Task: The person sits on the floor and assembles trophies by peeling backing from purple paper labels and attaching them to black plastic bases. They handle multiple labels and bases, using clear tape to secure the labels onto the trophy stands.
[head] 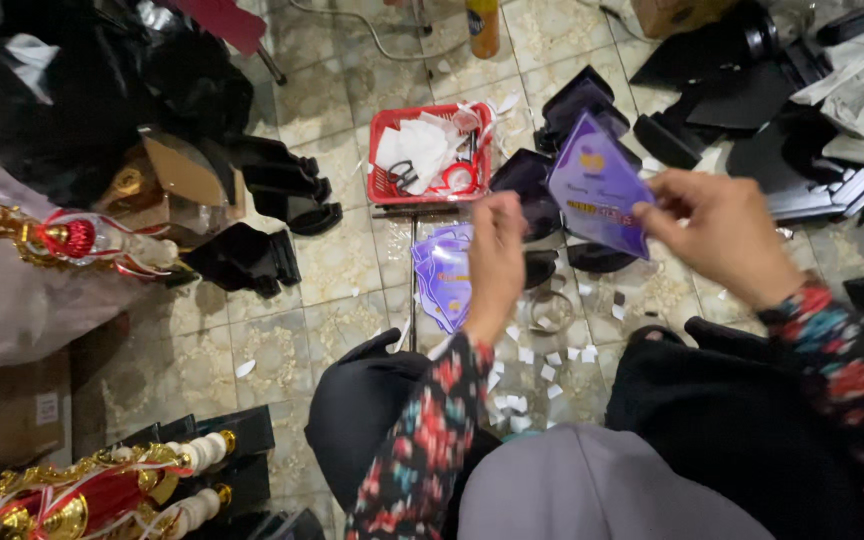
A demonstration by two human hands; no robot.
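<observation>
Floral sleeve (422, 450) nearest the camera; left hand (495, 262) loosely curled, holding nothing visible. Right hand (722, 235) fingers pinch 1 purple card (597, 188) above the tiled floor (342, 260), near a red basket (430, 152).

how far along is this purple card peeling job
Looks partway. Done: white scraps litter the floor tiles by the knees, which suggests backing peeled off earlier cards. In hand: the right hand holds one purple card while the left hand pinches at its edge. Left: a stack of purple cards lies on the floor under the left hand, and black bases sit around.
</observation>
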